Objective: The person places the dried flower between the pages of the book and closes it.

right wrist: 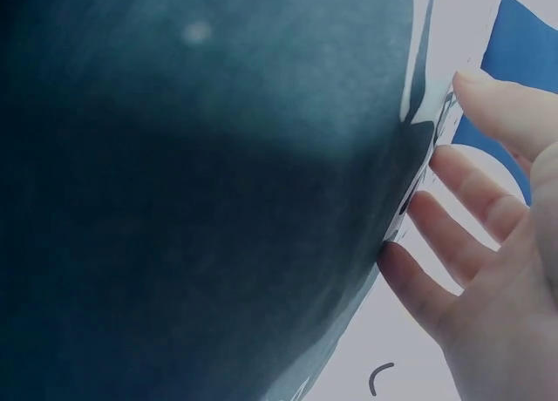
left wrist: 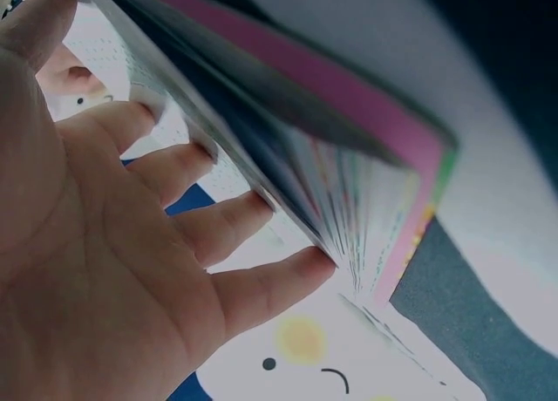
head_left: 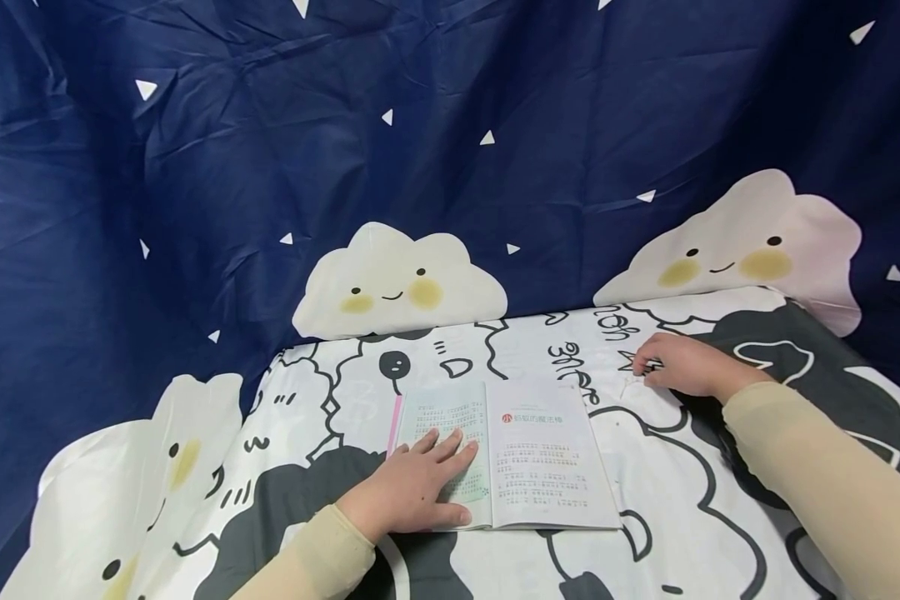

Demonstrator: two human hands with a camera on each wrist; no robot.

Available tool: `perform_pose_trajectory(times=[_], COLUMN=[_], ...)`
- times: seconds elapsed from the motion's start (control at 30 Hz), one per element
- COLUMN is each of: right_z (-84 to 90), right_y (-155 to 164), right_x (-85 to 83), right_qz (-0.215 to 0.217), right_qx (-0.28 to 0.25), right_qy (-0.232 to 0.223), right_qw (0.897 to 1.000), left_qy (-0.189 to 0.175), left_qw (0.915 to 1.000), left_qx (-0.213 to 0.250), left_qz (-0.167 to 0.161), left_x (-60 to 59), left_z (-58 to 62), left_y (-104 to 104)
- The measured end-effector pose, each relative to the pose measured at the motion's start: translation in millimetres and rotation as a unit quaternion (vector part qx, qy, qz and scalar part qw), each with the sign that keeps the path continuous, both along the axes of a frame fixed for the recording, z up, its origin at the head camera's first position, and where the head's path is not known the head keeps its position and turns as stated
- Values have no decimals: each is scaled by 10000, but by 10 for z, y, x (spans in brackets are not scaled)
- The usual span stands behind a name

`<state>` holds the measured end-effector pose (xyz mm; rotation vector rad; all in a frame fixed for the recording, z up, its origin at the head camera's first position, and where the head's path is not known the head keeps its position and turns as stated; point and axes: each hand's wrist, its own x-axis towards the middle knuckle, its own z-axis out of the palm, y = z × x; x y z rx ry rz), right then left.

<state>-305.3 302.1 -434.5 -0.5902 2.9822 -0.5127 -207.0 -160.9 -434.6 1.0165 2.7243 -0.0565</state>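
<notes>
An open book [head_left: 543, 475] lies on the patterned bedding, with printed text on both pages. My left hand [head_left: 412, 487] rests on its left page, fingers spread and thumb near the lower edge. The left wrist view shows this palm [left wrist: 113, 244], the fingertips against the page and the fanned leaves below, beside a pink cover edge [left wrist: 384, 131]. To the right of the book, my right hand [head_left: 686, 365] touches the bedding with bent fingers. A faint, thin whitish thing [head_left: 627, 387] appears near its fingertips; whether they pinch it is unclear. In the right wrist view, three fingers [right wrist: 427, 279] touch the cloth.
White, black-patterned bedding [head_left: 660, 517] spreads under the book. Cloud-shaped panels with smiling faces stand along its edges: one behind the book [head_left: 397, 283], another at right [head_left: 742, 242], others at left [head_left: 135, 467]. A dark blue curtain [head_left: 435, 75] with white triangles hangs behind.
</notes>
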Motion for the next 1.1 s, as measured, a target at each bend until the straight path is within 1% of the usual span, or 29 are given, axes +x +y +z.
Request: perform_pose_trajectory(times=[0.2,0.5,0.83,1.1], right_z=[-36,-62,4,26], right_y=[19,13,-5,-36], right_x=[-20,-50,-1,43], right_qz=[66,31,103,-53], right_qx=[30,113,163,-44], right_qy=[84,188,155,6], right_qw=[9999,9998,9997,10000], left_qy=[28,40,41,-9], left_qw=[10000,10000,10000,10000], left_qx=[2,18,-8,-13], left_qz=[-3,-2,-13,19], left_x=[4,10,3,0], left_z=[7,20,10,-5], left_y=[0,-1,-4,5])
